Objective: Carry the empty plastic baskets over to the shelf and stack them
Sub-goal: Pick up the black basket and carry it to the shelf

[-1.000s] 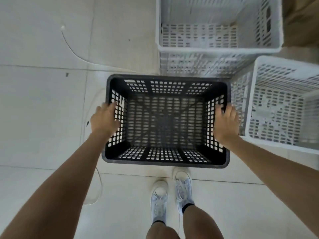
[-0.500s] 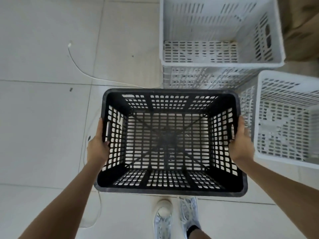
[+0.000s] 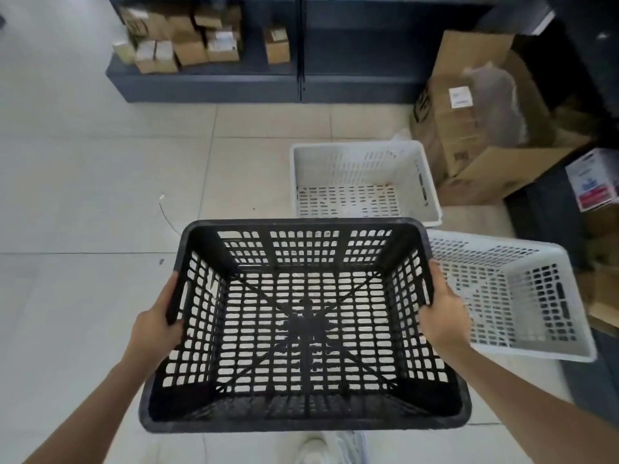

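An empty black plastic basket (image 3: pixel 301 329) hangs in the air in front of me, level and held by both side rims. My left hand (image 3: pixel 155 326) grips its left wall at the handle slot. My right hand (image 3: pixel 442 318) grips its right wall. Two empty white baskets stay on the floor: one (image 3: pixel 365 182) just beyond the black one, another (image 3: pixel 509 293) to the right, turned at an angle. A dark shelf unit (image 3: pixel 301 85) runs along the far wall.
Small cardboard boxes (image 3: pixel 187 41) sit on the shelf's low left bay. Large open cartons and a plastic bag (image 3: pixel 479 122) pile at the right. A thin white cable (image 3: pixel 167 216) lies on the tiled floor. My shoe (image 3: pixel 311 452) shows below the basket.
The black basket has risen off the floor in both hands. My view has tilted up, so the shelf and cartons have come into sight.
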